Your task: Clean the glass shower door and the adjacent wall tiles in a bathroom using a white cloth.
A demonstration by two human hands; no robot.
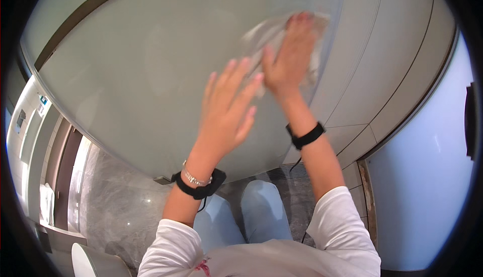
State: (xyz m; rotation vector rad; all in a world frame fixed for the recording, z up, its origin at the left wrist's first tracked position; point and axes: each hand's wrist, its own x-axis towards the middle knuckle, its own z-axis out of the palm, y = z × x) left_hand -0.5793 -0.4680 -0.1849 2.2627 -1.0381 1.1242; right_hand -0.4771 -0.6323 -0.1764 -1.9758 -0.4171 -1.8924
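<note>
A large frosted glass panel (151, 69) stands before me. My right hand (292, 54) lies flat over a pale, crumpled cloth (277, 32), pressing it against the panel near its right edge. The cloth and fingers are somewhat blurred. To the left and a little lower, my left hand (228, 105) is raised with its fingers spread and holds nothing. Its fingertips are close to the cloth's lower left side; whether they touch the glass I cannot tell. Black straps go round both wrists, and a silvery bracelet is on the left one.
A tiled wall (351, 99) adjoins the panel on the right, beside a pale blue-white door or panel (422, 186). Dark marbled floor (120, 198) and a floor grate (294, 171) lie below. A white rounded fixture (88, 262) stands at lower left. A dark bar (90, 9) crosses the upper left.
</note>
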